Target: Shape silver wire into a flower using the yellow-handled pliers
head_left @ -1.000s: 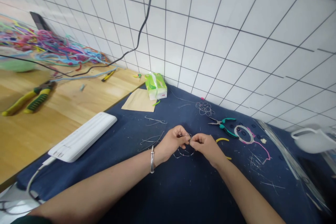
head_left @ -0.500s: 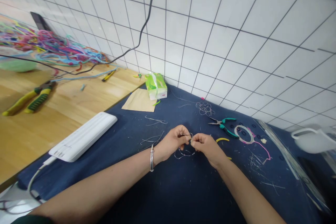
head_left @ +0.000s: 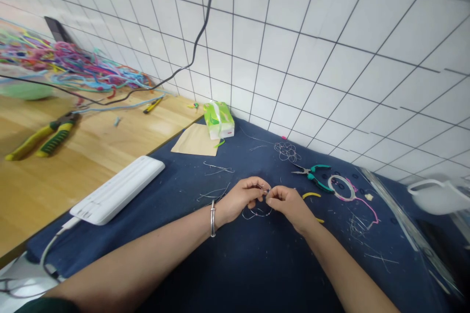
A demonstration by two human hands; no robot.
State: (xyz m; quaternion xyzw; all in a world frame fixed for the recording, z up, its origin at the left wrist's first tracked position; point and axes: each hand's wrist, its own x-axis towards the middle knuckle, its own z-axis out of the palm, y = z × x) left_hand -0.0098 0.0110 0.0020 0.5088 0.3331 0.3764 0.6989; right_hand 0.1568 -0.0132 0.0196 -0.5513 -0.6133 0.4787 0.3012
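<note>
Left-hand fingers lie flatter and further over the wire than half a second ago, while the right hand (head_left: 288, 204) keeps almost the same place. Both sets of fingers are narrow, pinching the thin wire loop (head_left: 257, 214) between them; its lower curve shows beneath the left hand (head_left: 237, 200), above the middle of the blue-covered desk (head_left: 268, 264). How the wire crosses inside the fingertips is too small to tell. A silver bracelet (head_left: 213, 220) circles the left wrist.

Near the desk's far edge, along the tiled wall, rests a flower-shaped wire piece (head_left: 287, 151). Teal-handled pliers (head_left: 312, 176) lie toward the right, jaws apart, with a pale ring-shaped coil (head_left: 329, 187) beside their handles. Yellow handles (head_left: 311, 195) poke out just beyond the right hand. At the far left corner stands a green tissue pack (head_left: 219, 120) by brown paper (head_left: 193, 142); a white power bank (head_left: 119, 190) lies along the left edge.
</note>
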